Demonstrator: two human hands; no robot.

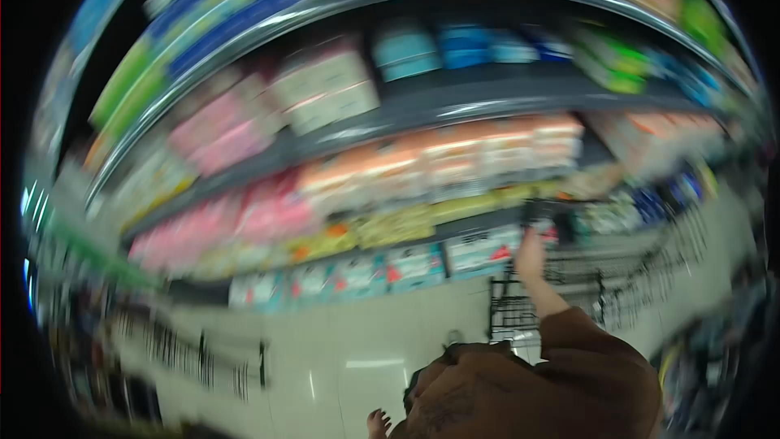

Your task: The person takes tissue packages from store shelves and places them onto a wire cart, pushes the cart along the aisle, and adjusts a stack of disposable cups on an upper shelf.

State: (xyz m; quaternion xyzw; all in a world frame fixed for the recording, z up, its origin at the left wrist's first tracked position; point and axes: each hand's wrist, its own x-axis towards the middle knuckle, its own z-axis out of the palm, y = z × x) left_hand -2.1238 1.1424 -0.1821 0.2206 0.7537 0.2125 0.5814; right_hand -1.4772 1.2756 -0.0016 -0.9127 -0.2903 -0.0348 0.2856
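Black and blurred, a small item (546, 213) is lying at the right hand's (530, 254) fingers, whose grip cannot be told; the outstretched arm (581, 340) is pointing towards the shelves (382, 130), and nothing is visibly being lifted clear. Left-hand (379, 423) fingers are hanging loosely parted, apparently bare. Beyond, a wire basket (513, 304) is standing, contents indistinct, while shelves are carrying peach-and-white packs (455, 154).

On the middle shelf (439, 88), blurred pink packs (223, 134) sit toward the left end, with white boxes (325, 91) beside them, then light-blue packs (406, 53), and bright green packs (621, 61) toward the right end. Beneath, orange-and-white packs (455, 154) form a row. A black wire frame (202, 355) shows at the pale floor's (325, 358) left side.
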